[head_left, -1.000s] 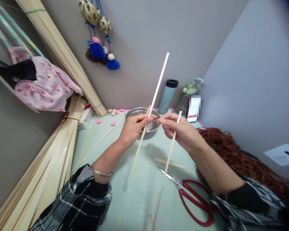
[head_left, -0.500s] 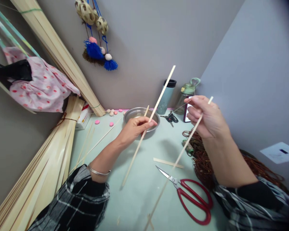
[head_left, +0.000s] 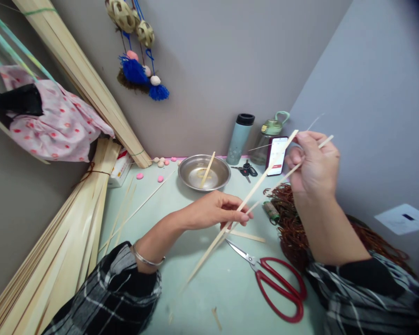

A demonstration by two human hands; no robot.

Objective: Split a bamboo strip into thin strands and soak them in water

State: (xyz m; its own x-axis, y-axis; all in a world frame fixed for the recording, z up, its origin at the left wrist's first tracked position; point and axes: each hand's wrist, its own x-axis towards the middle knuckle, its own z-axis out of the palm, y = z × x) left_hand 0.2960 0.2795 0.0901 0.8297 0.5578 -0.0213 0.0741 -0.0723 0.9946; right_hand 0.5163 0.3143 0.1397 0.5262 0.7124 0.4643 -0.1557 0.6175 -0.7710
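Note:
My left hand [head_left: 218,211] is closed, its thumb and fingers pinching a flat pale bamboo strip [head_left: 261,179] that slants from lower left to upper right. The strip's top end is at the fingertips of my right hand [head_left: 316,163]. Curled fingers of that right hand hold a second, narrower bamboo strip [head_left: 287,177], which runs down behind the first and passes by my left fingers. A hair-thin fibre [head_left: 314,122] sticks out above the right fingertips. Below the hands lie red-handled scissors [head_left: 282,291], blades apart, and a short flat strip [head_left: 247,236].
A metal bowl [head_left: 186,179] holds a short strip [head_left: 208,170]. Behind are a tumbler [head_left: 240,139], a green-lidded bottle [head_left: 265,139], keys [head_left: 247,171] and a phone [head_left: 276,158]. Brown cord [head_left: 291,223] is heaped at right. Bamboo bundles [head_left: 56,246] lean at left.
My left hand has moved right and down with its strip, bringing the strip's top end to my right fingertips. The right hand has shifted slightly right; the bowl and phone show more fully.

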